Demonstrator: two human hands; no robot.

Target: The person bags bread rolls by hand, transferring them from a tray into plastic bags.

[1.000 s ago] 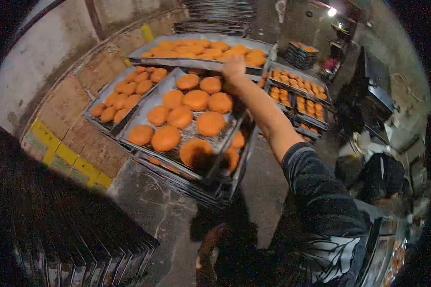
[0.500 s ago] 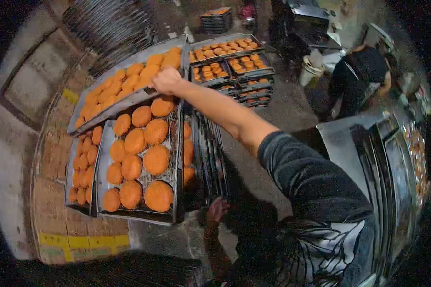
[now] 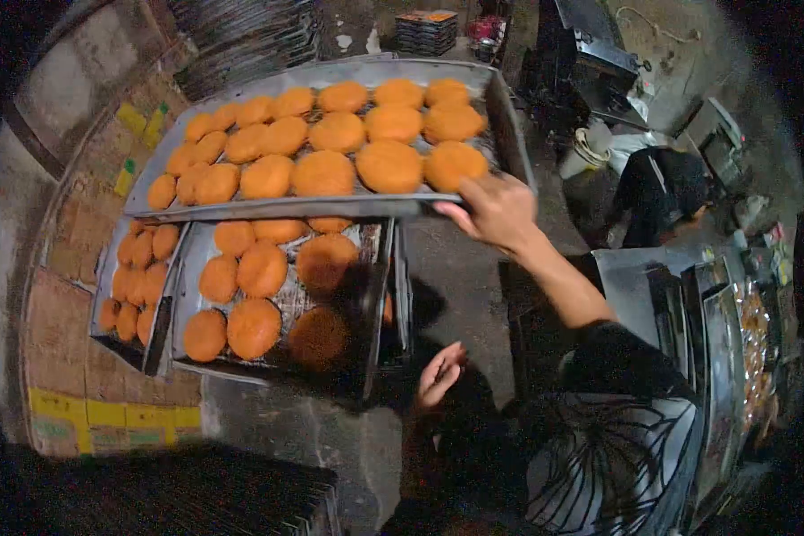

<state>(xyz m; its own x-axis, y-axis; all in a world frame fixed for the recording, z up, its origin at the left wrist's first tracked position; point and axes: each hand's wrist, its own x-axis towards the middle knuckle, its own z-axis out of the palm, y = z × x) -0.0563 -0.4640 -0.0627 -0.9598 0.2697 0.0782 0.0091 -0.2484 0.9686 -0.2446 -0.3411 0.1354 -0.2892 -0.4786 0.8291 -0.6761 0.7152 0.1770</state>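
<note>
My right hand [image 3: 498,211] is closed on the near right edge of a metal baking tray [image 3: 268,211]. Rows of round, orange-brown buns [image 3: 390,167] fill that tray, which lies partly over the trays below. Beneath it, a second tray [image 3: 371,353] holds more round buns [image 3: 254,328], some in shadow. My left hand [image 3: 440,373] is low, right of the lower tray and apart from it; its fingers are loosely curled and spread, holding nothing.
Smaller buns fill another tray [image 3: 127,348] at left, beside cardboard boxes [image 3: 58,357]. Dark racks or stacked trays [image 3: 241,491] stand at bottom left. A stack of trays [image 3: 426,34] is at the back. Another person [image 3: 661,192] bends over at right, near a metal table [image 3: 634,268].
My right hand has moved right with the held tray's edge, and the tray has swung round to lie more crosswise, showing its full width. My left hand has come up and right a little.
</note>
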